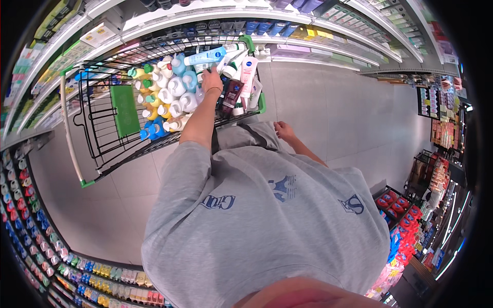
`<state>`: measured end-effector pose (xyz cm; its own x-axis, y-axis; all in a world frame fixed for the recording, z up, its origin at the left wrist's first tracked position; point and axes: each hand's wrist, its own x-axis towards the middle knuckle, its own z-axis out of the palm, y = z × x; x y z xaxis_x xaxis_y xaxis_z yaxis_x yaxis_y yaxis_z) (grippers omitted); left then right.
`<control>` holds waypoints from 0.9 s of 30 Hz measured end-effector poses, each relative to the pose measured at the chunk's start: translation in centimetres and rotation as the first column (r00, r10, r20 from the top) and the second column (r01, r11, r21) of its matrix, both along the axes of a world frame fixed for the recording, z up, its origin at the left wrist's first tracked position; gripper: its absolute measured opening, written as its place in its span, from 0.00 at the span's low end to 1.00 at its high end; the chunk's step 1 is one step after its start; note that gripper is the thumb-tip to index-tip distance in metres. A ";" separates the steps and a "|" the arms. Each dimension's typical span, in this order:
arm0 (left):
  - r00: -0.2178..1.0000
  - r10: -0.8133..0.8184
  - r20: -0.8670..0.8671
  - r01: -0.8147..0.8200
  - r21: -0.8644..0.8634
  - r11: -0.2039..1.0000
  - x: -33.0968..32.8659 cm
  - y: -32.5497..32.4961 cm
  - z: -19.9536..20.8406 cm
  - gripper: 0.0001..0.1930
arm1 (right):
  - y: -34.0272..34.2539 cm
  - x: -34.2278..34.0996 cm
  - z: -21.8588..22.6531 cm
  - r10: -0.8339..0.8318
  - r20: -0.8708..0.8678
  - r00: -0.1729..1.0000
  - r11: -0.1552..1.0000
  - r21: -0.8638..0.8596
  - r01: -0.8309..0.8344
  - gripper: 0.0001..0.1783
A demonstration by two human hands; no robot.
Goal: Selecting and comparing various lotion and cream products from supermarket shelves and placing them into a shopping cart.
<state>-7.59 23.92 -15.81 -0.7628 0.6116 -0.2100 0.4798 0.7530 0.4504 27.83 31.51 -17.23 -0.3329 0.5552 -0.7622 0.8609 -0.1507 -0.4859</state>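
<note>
My left hand (pixel 211 82) reaches into the shopping cart (pixel 123 110), among packed bottles and tubes. Its fingers bend down beside a light blue tube (pixel 206 55); what they close on is hidden. White pump bottles (pixel 176 86) lie just left of it, with yellow bottles (pixel 153 99) farther left and blue ones (pixel 154 129) nearer me. To its right are a dark maroon pack (pixel 232 96) and a white and pink tube (pixel 248 72). My right hand (pixel 281 130) hangs by my waist outside the cart, its fingers curled, with nothing visible in them.
A product shelf (pixel 313 49) runs along the far side behind the cart. More shelves of bottles (pixel 113 280) curve round the lower left. Grey tiled floor (pixel 328 97) stretches to the right, toward stacked red packs (pixel 405 220) and display racks (pixel 444 128).
</note>
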 end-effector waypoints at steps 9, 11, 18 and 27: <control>0.998 0.057 -0.032 -0.058 -0.040 0.998 -0.5 -1.0 -1.0 0.19 | -0.1 2.7 -0.8 -0.127 -0.056 0.990 0.986 -0.112 0.120 0.23; 0.997 0.068 -0.041 -0.069 -0.030 0.997 -0.7 -1.5 -0.4 0.20 | -0.1 2.5 -1.2 -0.144 -0.071 0.987 0.985 -0.104 0.136 0.25; 0.947 0.322 -0.013 -0.280 0.457 0.844 -1.9 -14.0 1.7 0.23 | 1.9 -2.3 0.2 -0.197 -0.217 0.956 0.976 -0.138 0.170 0.24; 0.671 0.682 -0.292 -0.646 0.222 0.730 -1.1 -33.6 2.7 0.20 | 5.2 -11.5 0.8 -0.230 -0.333 0.914 0.966 -0.195 0.171 0.25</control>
